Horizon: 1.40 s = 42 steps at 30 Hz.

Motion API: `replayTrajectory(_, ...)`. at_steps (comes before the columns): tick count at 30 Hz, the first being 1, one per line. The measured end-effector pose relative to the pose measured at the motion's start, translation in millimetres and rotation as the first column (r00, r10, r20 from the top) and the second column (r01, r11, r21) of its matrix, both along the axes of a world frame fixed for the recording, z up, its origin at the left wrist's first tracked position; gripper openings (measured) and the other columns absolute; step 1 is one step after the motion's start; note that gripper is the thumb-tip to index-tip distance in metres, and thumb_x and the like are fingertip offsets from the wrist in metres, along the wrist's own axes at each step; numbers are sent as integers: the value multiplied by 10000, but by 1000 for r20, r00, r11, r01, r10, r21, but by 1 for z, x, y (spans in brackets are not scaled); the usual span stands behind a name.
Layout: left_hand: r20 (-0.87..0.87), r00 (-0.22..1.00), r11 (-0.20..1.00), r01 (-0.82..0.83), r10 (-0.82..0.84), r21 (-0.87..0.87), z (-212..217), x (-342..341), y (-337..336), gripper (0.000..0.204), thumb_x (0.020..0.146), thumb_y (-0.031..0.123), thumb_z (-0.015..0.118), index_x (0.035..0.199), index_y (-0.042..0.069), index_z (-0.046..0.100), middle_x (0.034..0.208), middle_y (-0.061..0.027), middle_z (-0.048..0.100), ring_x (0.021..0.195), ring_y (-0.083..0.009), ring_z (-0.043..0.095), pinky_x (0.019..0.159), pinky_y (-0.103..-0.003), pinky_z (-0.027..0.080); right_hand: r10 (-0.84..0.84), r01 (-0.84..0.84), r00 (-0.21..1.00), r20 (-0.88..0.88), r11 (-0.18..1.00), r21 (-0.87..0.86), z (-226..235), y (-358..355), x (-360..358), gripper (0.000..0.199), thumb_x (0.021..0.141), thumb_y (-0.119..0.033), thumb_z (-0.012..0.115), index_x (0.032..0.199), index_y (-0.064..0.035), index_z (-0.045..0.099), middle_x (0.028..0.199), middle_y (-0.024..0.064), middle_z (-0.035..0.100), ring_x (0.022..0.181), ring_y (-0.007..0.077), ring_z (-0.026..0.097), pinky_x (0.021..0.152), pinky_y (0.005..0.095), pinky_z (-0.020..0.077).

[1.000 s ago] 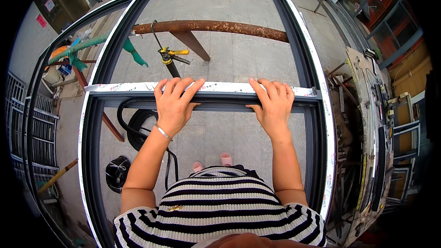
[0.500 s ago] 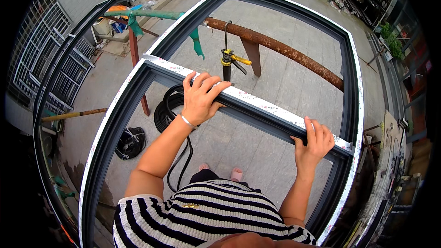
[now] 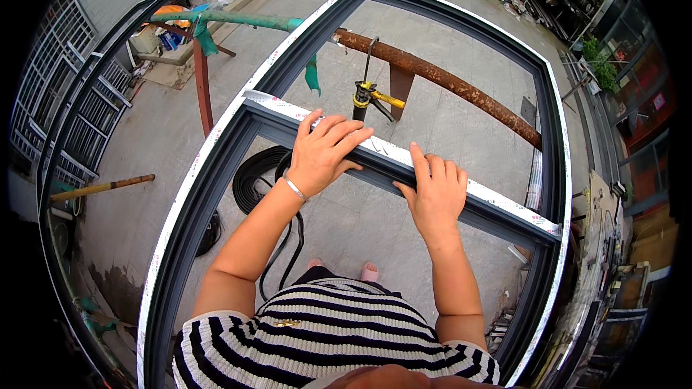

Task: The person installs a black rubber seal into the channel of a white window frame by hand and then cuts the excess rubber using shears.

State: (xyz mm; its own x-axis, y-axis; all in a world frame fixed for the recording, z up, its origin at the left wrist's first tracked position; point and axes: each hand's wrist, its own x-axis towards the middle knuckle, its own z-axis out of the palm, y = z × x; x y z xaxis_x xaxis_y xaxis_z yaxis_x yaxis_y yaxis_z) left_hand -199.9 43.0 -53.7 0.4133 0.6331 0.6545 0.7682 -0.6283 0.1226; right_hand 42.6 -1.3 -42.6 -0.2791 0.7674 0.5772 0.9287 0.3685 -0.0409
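A large dark grey window frame [image 3: 196, 194] with white printed film on its faces surrounds me. Across it runs a crossbar [image 3: 504, 206], its top also covered with white film. My left hand [image 3: 317, 155] lies over the crossbar left of its middle, fingers on the film and thumb on the near side. To its right, my right hand [image 3: 438, 194] holds the same bar in a like way, thumb on the near side. Between the hands the film looks creased. Beyond the bar, a black and yellow caulking gun [image 3: 366, 97] hangs by its hooked rod.
The gun hangs from a rusty pipe [image 3: 447, 72] behind the crossbar. A green-wrapped pipe [image 3: 249, 20] on a red-brown leg [image 3: 202, 86] stands at the left. A coil of black strip [image 3: 247, 180] lies on the paving below. More barred frames [image 3: 68, 126] lean at the far left.
My right hand has moved left along the crossbar, from near its right end to close beside my left hand. My left hand stays on the bar. The whole view has shifted slightly.
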Motion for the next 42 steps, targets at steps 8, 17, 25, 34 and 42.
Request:
replayTrajectory(8,-6,1000,997,21,-21,73,-5,-31,7,522,812,77,728,1311,212,654,1228,11,652,1166,-203,592,1112,-478,372,-30,30,998,48,1000,5,8,3,-20,697,604,-314,931,1235,-160,677,929,25,616,872,228,587,763,380,401)
replayTrajectory(17,97,995,999,-6,1,54,-13,-20,6,641,681,247,871,1283,196,657,1211,-4,649,1185,-234,575,1129,-505,333,49,-53,995,81,998,42,2,20,-53,706,690,-433,872,1281,-119,649,950,36,594,878,233,577,776,384,406)
replayTrajectory(25,185,954,963,-256,237,86,-26,-40,-23,672,680,165,888,1290,122,610,1316,-104,561,1227,-320,519,1048,-475,379,71,-79,993,92,994,80,-5,29,-63,738,680,-433,869,1320,-136,651,930,13,588,846,212,573,743,365,412)
replayTrajectory(34,693,538,796,66,479,-602,-163,-76,-44,418,920,72,759,1230,11,487,979,-143,681,879,-237,677,806,-333,533,71,-79,995,69,991,113,-6,28,-69,762,626,-414,890,1300,-132,675,955,17,611,839,210,571,729,364,414)
replayTrajectory(42,343,873,927,-263,347,-268,-9,-116,-65,296,825,60,813,1016,1,595,956,-144,624,793,-318,653,727,-377,526,103,-104,993,54,994,15,1,30,-69,774,660,-389,885,1343,-123,636,1003,21,618,862,211,579,747,362,409)
